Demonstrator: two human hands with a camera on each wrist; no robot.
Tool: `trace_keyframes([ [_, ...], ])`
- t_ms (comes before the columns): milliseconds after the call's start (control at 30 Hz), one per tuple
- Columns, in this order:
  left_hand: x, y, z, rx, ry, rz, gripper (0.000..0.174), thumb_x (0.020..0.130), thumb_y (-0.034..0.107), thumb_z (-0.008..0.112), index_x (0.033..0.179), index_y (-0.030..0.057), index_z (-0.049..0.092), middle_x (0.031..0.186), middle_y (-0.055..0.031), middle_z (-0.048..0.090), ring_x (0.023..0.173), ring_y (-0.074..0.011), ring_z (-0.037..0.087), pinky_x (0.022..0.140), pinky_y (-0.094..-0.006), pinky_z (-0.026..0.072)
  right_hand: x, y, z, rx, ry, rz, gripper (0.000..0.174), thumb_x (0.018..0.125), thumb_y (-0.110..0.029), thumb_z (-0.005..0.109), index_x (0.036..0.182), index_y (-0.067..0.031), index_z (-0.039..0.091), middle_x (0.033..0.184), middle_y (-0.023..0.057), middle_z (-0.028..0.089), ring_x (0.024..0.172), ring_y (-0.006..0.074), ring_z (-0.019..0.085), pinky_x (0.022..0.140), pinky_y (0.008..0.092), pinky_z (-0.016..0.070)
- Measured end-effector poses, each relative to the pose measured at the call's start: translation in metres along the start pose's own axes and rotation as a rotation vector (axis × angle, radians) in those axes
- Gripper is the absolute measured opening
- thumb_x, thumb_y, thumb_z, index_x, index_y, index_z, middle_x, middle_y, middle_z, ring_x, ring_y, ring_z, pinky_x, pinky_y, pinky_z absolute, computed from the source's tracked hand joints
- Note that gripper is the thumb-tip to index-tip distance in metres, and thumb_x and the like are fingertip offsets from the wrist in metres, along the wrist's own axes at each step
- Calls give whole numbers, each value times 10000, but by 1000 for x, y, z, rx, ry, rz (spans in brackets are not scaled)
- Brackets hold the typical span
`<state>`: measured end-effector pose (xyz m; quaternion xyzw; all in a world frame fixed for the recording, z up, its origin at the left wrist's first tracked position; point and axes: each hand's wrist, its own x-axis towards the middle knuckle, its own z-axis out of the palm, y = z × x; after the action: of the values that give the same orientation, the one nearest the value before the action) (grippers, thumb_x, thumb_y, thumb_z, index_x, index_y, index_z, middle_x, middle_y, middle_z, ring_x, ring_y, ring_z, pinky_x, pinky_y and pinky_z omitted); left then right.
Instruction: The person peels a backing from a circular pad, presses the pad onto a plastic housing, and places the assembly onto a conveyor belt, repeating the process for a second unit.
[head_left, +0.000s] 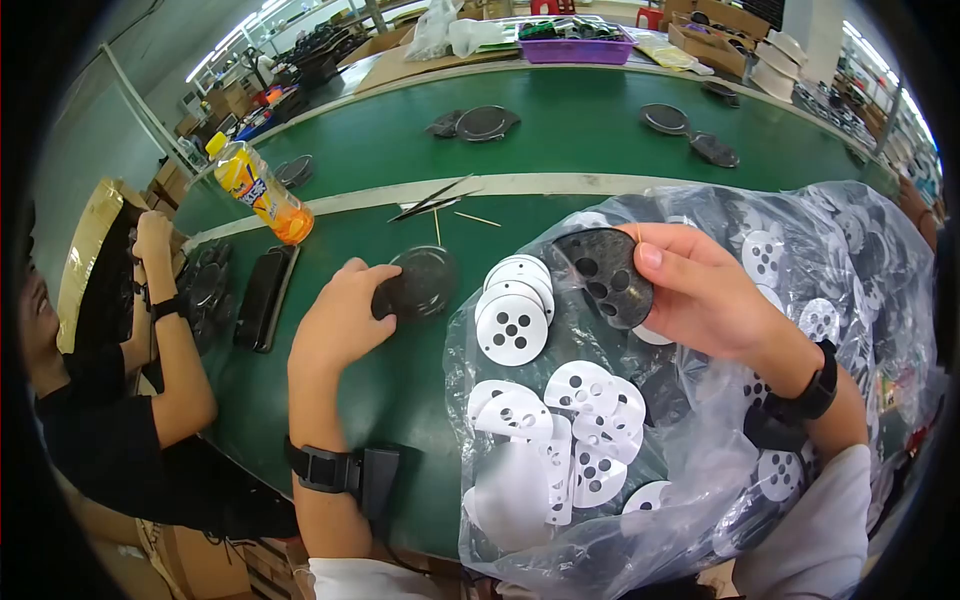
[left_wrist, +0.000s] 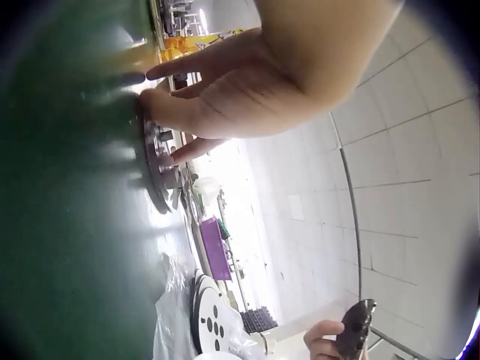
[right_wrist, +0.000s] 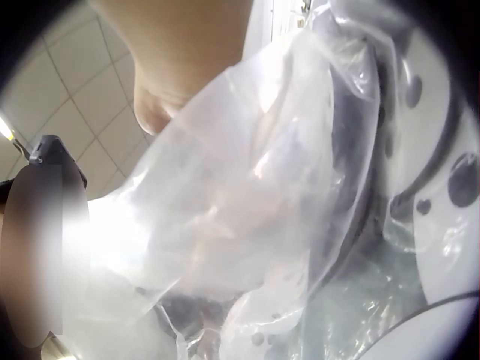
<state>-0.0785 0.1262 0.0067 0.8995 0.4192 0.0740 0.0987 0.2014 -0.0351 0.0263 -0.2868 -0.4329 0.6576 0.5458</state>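
My left hand [head_left: 340, 312] grips the near edge of a dark round plastic disc [head_left: 424, 280] on the green table. In the left wrist view, short posts stand out from this disc [left_wrist: 155, 176], with fingertips at its rim. My right hand [head_left: 705, 290] pinches a dark half-round piece with several holes [head_left: 608, 275] between thumb and fingers, raised over a clear plastic bag [head_left: 700, 480]. White round pieces with holes [head_left: 512, 330] lie stacked between the hands. In the right wrist view, the bag's film [right_wrist: 225, 195] covers most of the scene.
More white perforated pieces [head_left: 600, 475] lie on and in the bag. A drink bottle [head_left: 260, 190], a black case [head_left: 266, 300], tweezers [head_left: 430, 200] and thin sticks [head_left: 478, 219] are on the table [head_left: 350, 225]. Another person [head_left: 120, 380] sits at left. Dark parts [head_left: 487, 123] lie farther back.
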Motion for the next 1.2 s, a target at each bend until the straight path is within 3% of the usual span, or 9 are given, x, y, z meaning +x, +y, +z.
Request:
trace_keyframes([
  [67, 3, 11, -1, -52, -32, -6, 419, 633, 53, 622, 1049, 80, 582, 898, -126, 528, 847, -276, 547, 734, -353, 454, 1, 1, -1, -7, -2, -11, 331, 932, -220, 462, 1154, 23, 501, 994, 12, 575, 882, 60, 529, 764, 219, 435],
  [200, 6, 23, -1, -114, 106, 119, 307, 698, 97, 584, 999, 34, 579, 795, -116, 557, 675, -250, 540, 624, -329, 449, 1, -3, 1, -117, 39, -65, 329, 934, -218, 459, 1173, 3, 504, 1008, 3, 580, 907, 52, 526, 784, 215, 430],
  [267, 9, 36, -8, -289, 126, -93, 207, 800, 110, 516, 959, -15, 563, 718, -92, 574, 549, -175, 514, 527, -272, 418, 0, -6, -1, -179, 88, -83, 327, 935, -212, 454, 1180, -2, 506, 1036, 11, 575, 941, 61, 520, 814, 222, 420],
  [300, 9, 40, -8, -291, 128, -86, 207, 800, 110, 516, 959, -15, 563, 718, -92, 574, 549, -175, 514, 527, -272, 418, -1, -7, -2, -239, 131, -93, 325, 936, -206, 450, 1186, -6, 508, 1064, 19, 570, 975, 71, 514, 844, 229, 409],
  [400, -1, 69, -7, -930, 169, 112, 271, 932, 178, 371, 980, -23, 547, 720, -21, 575, 546, -65, 485, 482, -204, 360, -1, -9, 6, -543, 106, -319, 331, 934, -203, 448, 1191, -4, 509, 1060, 21, 556, 943, 81, 502, 849, 239, 396],
  [500, -18, 102, -3, -1262, 97, 189, 342, 942, 249, 368, 1039, -51, 502, 723, -50, 574, 549, -63, 473, 480, -183, 342, -4, -21, 5, -1002, 47, -541, 297, 914, -165, 456, 1153, -16, 549, 960, 60, 545, 865, 148, 472, 766, 264, 389],
  [600, -29, 113, -5, -1264, 36, 256, 375, 937, 277, 383, 1035, -70, 488, 716, -61, 570, 548, -60, 460, 482, -183, 341, -5, -27, 6, -1057, 88, -535, 347, 898, -244, 451, 1087, 10, 593, 974, 106, 531, 893, 183, 472, 788, 274, 362],
  [833, -40, 128, 0, -1334, -6, 316, 319, 945, 247, 386, 980, -63, 457, 692, -68, 559, 560, -65, 465, 494, -188, 354, -6, -24, 15, -1081, 61, -484, 329, 884, -218, 450, 1056, 10, 614, 926, 116, 516, 866, 180, 463, 772, 268, 355],
  [1200, -46, 133, 0, -1375, 20, 275, 231, 941, 188, 384, 930, -39, 426, 671, -80, 580, 546, -48, 457, 498, -187, 366, -8, -18, 21, -1434, 152, -681, 325, 875, -218, 466, 1059, -2, 623, 878, 94, 446, 555, 81, 362, 545, 209, 318],
])
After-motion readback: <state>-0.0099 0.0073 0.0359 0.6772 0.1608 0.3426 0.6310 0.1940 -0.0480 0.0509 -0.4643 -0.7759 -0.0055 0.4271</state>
